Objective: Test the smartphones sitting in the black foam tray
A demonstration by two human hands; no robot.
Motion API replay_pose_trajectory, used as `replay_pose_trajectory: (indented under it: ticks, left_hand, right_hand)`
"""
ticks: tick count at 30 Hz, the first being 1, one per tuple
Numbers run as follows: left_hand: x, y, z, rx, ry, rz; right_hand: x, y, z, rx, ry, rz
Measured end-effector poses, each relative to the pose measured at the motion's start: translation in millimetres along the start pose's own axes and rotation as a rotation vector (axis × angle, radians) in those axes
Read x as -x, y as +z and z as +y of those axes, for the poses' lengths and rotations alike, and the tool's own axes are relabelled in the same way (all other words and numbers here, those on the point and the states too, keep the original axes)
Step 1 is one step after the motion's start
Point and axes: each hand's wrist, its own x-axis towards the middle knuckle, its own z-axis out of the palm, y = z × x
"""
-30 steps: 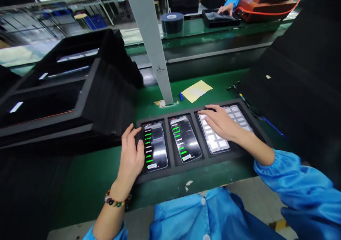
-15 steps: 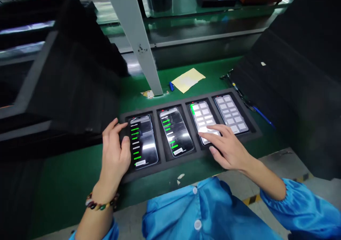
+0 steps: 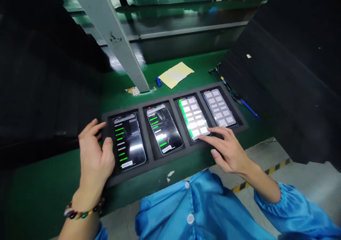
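Observation:
Several smartphones lie face up, each in its own pocket of a dark foam tray (image 3: pixel 150 164). The leftmost phone (image 3: pixel 130 137) and the one beside it (image 3: pixel 165 126) have black screens with lines of green and white text. A third phone (image 3: pixel 192 115) shows a white grid with a green stripe down its left edge. On the rightmost phone (image 3: pixel 218 106) is a dimmer grey grid. My right hand (image 3: pixel 226 149) has its fingers apart, the index fingertip at the third phone's bottom edge. Beside the tray's left end, my left hand (image 3: pixel 94 156) is open and holds nothing.
Behind the tray lie a yellow paper (image 3: pixel 176 75) and a blue cap (image 3: pixel 158 81), near a grey metal post (image 3: pixel 112 37). A blue pen (image 3: pixel 249 109) and cables lie at the right. Dark panels (image 3: pixel 287 73) stand on both sides of the green bench (image 3: pixel 48 183).
My right index finger has slid down to the third phone's bottom edge, and the green stripe now runs along the screen's left side. The camera view has shifted; my left hand stays by the tray.

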Motion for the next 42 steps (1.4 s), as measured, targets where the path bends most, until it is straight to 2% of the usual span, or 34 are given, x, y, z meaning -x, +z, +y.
replay_pose_trajectory:
  ticks: [4,9,18,25,29,34,38,42]
  left_hand:
    - [0.9,1.2,-3.7,0.056,-0.029,0.007]
    - [2.1,2.8,-5.0,0.080,-0.063,0.010]
    - [3.4,-0.3,-2.1,0.048,-0.049,-0.001]
    - [4.5,0.7,-1.9,0.027,-0.029,-0.002]
    - [5.0,0.5,-0.3,0.034,-0.026,0.003]
    - [5.4,0.6,2.1,0.031,-0.029,0.005]
    - [6.4,0.6,1.0,0.024,-0.033,0.001]
    - [7.6,-1.0,1.2,0.031,-0.037,-0.003]
  right_hand:
    - [13.8,-8.4,11.2,0.050,0.118,0.047]
    - [13.6,-12.4,16.7,0.045,0.167,0.012]
    - [-36.8,-9.6,34.3,0.073,0.239,-0.089]
    - [-86.6,-2.3,59.2,0.100,0.242,-0.122]
    - [-105.3,2.9,68.0,0.106,0.239,-0.106]
    - [-119.6,14.2,64.0,0.081,0.179,-0.081]
    - [-131.3,24.5,50.9,0.045,0.136,-0.134]
    - [-133.4,23.9,48.2,0.040,0.124,-0.151]
